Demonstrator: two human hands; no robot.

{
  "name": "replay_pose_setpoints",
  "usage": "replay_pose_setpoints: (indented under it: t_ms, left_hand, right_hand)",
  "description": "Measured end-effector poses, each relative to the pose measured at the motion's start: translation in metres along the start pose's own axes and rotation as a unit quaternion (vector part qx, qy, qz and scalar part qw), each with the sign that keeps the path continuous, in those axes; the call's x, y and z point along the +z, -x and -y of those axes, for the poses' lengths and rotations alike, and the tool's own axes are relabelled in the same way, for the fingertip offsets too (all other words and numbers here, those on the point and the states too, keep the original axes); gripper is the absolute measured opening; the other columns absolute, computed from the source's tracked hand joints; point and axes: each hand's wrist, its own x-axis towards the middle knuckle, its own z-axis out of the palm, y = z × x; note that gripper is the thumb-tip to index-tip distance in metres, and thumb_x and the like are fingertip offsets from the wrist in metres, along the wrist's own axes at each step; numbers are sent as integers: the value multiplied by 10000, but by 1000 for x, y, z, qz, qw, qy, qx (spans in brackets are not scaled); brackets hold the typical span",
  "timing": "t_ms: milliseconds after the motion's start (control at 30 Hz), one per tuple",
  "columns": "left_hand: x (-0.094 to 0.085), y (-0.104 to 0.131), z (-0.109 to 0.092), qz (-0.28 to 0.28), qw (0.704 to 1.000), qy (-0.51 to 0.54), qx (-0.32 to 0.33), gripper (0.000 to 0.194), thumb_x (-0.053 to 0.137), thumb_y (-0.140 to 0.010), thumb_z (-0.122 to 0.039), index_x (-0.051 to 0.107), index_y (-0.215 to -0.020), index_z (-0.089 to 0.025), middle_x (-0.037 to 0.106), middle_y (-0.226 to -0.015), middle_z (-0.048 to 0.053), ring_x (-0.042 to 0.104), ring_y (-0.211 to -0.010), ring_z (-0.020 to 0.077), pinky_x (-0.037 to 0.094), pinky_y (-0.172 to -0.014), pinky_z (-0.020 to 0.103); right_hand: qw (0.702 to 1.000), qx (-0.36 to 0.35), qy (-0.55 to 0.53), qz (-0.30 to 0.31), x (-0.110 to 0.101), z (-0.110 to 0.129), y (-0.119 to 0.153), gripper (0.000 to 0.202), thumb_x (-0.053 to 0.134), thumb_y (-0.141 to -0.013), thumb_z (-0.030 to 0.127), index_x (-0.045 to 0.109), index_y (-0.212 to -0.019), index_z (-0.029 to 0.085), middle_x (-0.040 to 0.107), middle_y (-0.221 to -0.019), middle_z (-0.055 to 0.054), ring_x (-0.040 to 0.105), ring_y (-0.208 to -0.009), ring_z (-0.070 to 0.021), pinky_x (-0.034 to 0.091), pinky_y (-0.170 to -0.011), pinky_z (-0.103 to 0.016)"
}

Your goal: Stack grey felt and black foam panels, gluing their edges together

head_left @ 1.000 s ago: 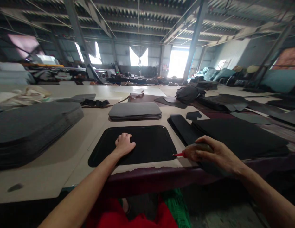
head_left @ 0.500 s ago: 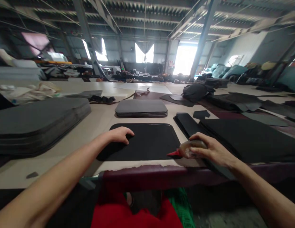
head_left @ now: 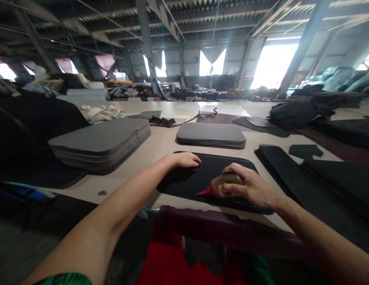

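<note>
"Head view: what's each grip doing?"
"The right hand point(head_left: 252, 187) wraps a brown bottle point(head_left: 217, 184), its red nozzle point(head_left: 204, 191) at the near edge of a black panel point(head_left: 208, 169) on the tabletop point(head_left: 162, 146); the left hand point(head_left: 186, 159) lies loosely on that panel, farther off, grasping nothing visible."
"Risks?"
"Squeezing too hard could blob the panel; weak left pressure could let it slide."
"Writing?"
"Bottle marks point(head_left: 222, 190), far wall notice point(head_left: 248, 74): both too blurred."

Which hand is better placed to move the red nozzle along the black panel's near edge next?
Probably the right hand: it holds the bottle, red nozzle near that edge of the black panel. The left hand rests near the far-left corner.
</note>
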Motion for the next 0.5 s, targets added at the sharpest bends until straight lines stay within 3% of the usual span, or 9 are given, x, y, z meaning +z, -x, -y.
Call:
replay_pose_setpoints:
  t_ms: [200,333,500]
  left_hand:
    - [0,8,-3,21,994,104,-26,534,422,-927,-463,551,-1374,-200,655,-1314,59,596,-1170,230,533,-878,294]
    - [-2,12,-5,11,988,150,-32,653,305,-947,-645,574,-1341,-199,628,-1358,64,578,-1215,248,505,-971,342]
    - [-5,7,-2,-12,986,160,-42,773,307,-933,-700,617,-1304,-96,612,-1372,146,565,-1245,302,388,-1113,394]
  right_hand:
    - [997,-83,4,0,39,21,-39,254,678,-850,288,595,-1083,231,637,-1055,-16,590,-948,-205,439,-811,-324]
    - [992,-122,28,-18,63,33,-59,285,708,-846,252,583,-1099,216,626,-1131,-42,570,-1051,-223,430,-904,-350]
    - [987,-140,67,-44,85,47,-78,278,699,-851,250,571,-1093,203,622,-1142,-73,550,-1096,-246,427,-951,-372]
